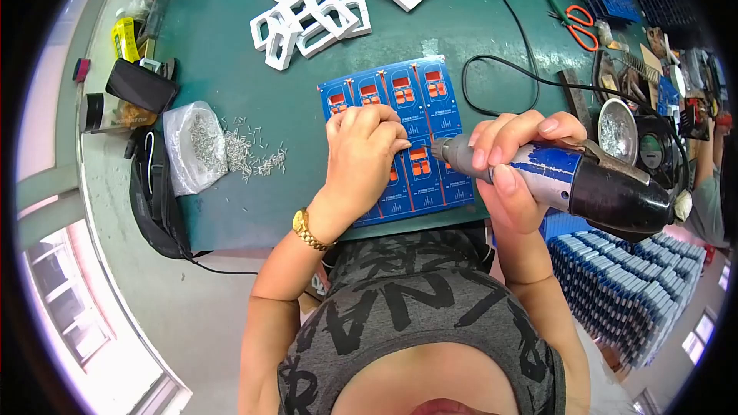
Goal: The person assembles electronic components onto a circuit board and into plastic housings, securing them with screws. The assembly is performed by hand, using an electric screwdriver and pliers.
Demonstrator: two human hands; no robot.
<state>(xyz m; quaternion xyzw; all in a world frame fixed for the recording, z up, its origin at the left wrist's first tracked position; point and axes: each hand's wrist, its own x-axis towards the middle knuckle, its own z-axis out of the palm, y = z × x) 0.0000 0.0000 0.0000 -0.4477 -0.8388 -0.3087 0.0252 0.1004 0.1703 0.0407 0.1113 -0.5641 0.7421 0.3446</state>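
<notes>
A blue panel of joined circuit boards (446, 117) with orange parts in its cutouts lies at the table's front edge. My left hand (357, 146) rests over the panel's middle, fingers bent and drawn together at the tips. Whatever those fingertips pinch, if anything, is hidden beneath them. My right hand (523, 204) is wrapped round an electric screwdriver (547, 170) with a blue, silver and black body. The tool is tilted nearly flat, its tip pointing left over the panel's right half, close to the left fingers. Contact between tip and panel cannot be made out.
White plastic frames (311, 15) are heaped beyond the panel. Loose screws (250, 155) spill from a clear bag (188, 146) on the left. A black cord (530, 69), orange-handled cutters (576, 27) and a metal bowl (617, 129) lie rightward. Stacked blue boards (626, 284) stand lower right.
</notes>
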